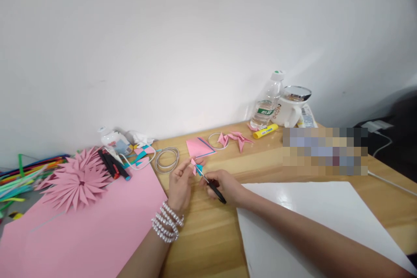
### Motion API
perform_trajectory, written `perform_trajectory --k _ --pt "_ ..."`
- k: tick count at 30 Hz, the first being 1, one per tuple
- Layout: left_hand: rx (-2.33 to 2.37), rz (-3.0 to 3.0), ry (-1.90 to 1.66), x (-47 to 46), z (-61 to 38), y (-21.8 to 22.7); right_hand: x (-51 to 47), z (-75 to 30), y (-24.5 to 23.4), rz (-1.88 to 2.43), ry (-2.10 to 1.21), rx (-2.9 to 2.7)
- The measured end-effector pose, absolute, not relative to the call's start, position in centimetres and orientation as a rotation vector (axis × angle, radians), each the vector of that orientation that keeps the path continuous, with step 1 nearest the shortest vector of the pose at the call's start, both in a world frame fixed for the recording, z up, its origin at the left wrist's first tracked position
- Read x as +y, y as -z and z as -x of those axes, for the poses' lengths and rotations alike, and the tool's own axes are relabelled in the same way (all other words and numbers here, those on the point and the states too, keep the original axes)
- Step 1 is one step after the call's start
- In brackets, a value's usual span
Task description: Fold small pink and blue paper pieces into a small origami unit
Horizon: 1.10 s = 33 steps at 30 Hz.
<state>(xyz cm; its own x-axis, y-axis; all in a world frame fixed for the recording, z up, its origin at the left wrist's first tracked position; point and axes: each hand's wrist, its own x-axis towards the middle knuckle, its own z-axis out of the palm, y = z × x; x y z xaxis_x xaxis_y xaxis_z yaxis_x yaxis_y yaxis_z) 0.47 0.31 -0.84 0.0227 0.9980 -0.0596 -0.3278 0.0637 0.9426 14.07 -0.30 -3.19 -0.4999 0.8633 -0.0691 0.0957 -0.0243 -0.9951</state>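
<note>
My left hand (180, 184), with a pearl bracelet on the wrist, pinches a small folded pink and blue paper piece (196, 167) above the wooden table (208, 234). My right hand (224, 186) grips small black-handled scissors (211, 186), their blades at the paper piece. Just behind lies a pink square of paper with a blue edge (199, 147). Folded pink paper shapes (236, 138) lie farther back.
A large pink sheet (81, 234) and a pink paper flower (76, 180) lie left, with black markers (112, 165), wire rings (167, 159) and coloured strips (19, 178). A white sheet (309, 221) lies right. A water bottle (267, 102), white mug (288, 110) and yellow glue stick (265, 130) stand by the wall.
</note>
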Motion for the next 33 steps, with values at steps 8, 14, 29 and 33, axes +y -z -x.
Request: perform_trajectory --k 8,14,29,33 --pt "1.044 -0.981 -1.287 0.3 -0.3 1.3 -0.4 -13.8 3.3 1.022 -1.608 -1.586" --pt "1.206 -1.124 -1.254 0.2 -0.4 1.4 -0.7 -13.9 3.0 1.265 -1.085 -2.020" --pt "1.208 -0.976 -1.235 0.3 -0.8 1.4 -1.1 -13.8 2.0 1.477 -0.699 -2.274" --pt "1.062 -0.859 -1.258 0.5 -0.8 0.9 -0.1 -14.6 2.6 1.197 -1.411 -1.808"
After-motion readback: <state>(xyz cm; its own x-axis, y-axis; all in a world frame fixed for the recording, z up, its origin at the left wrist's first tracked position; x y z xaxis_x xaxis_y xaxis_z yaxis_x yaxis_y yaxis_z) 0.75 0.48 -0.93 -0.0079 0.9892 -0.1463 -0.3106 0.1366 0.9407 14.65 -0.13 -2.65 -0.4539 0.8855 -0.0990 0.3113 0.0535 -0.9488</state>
